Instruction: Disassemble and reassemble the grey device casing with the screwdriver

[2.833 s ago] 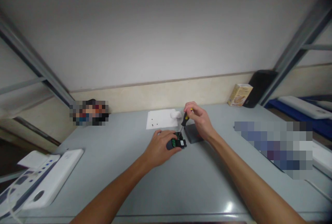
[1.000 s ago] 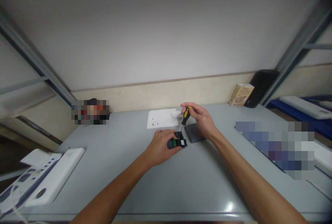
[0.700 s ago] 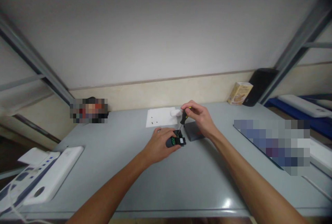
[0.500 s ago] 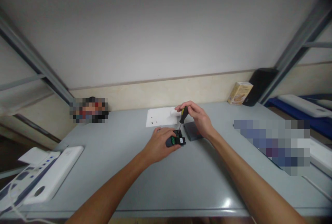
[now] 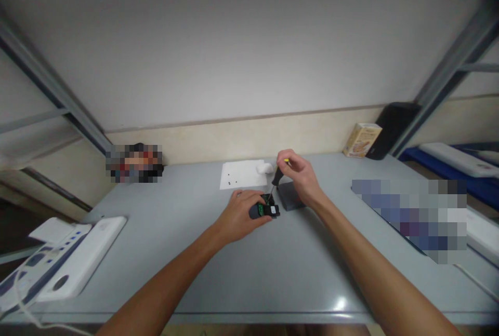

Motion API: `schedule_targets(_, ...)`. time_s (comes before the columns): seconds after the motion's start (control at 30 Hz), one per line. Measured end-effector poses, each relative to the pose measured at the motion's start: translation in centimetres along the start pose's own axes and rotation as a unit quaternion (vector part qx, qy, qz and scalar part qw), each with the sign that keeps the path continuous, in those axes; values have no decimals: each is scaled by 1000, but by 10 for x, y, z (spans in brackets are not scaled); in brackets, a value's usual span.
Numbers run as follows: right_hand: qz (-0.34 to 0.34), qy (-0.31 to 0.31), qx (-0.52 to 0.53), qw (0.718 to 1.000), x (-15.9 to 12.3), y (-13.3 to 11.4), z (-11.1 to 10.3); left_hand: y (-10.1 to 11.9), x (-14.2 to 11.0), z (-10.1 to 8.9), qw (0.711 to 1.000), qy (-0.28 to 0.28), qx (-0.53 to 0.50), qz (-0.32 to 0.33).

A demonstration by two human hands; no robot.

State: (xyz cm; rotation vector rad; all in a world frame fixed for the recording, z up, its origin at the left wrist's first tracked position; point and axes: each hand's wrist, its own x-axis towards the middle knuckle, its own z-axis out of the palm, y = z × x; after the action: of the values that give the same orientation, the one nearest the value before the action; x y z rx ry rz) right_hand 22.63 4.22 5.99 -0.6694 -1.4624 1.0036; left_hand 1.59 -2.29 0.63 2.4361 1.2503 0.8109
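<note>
My left hand [image 5: 244,213] is closed around a small dark electronic device [image 5: 268,210] with green circuit board showing, holding it on the grey table. In my right hand [image 5: 298,172] is a screwdriver [image 5: 278,175] with a black and yellow handle, its fingers curled around the handle. The screwdriver slants down, and its tip meets the exposed inside of the device; the exact contact point is too small to make out. Just right of the device, partly under my right hand, lies a dark grey flat box-like object [image 5: 289,197].
A white sheet [image 5: 244,172] with several tiny dark pieces, perhaps screws, lies behind my left hand, a crumpled white item [image 5: 264,168] at its right. A yellow box [image 5: 362,140] and a black case [image 5: 393,131] stand at the back right. A white panel [image 5: 86,263] lies at left.
The fingers of my right hand, earlier extended past the screwdriver handle, are now curled around it. The handle has shifted slightly right. My left hand and the device stay in place.
</note>
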Motion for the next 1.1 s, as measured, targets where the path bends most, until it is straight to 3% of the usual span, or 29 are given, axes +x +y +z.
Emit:
schedule_targets(0.17, 38, -30, 32, 998, 2, 1, -6, -1, 0, -6, 1000, -18, -14, 9)
schedule_targets(0.4, 13, -30, 28, 999, -1, 0, 1, -5, 0, -8, 999, -24, -43, 24)
schedule_targets(0.57, 40, -82, 83, 992, -2, 0, 2, -4, 0, -3, 999, -20, -41, 20)
schedule_targets(0.77, 13, -16, 6, 1000, -2, 2, 5, 1, 0, 2, 1000, -2, -24, -11)
schedule_targets(0.93, 21, -45, 45, 998, -1, 2, 3, 1, 0, 3, 1000, 3, -23, -17)
schedule_targets(1.1, 10, 0, 9, 1000, -1, 1, 1, -1, 0, 3, 1000, 5, -28, -10)
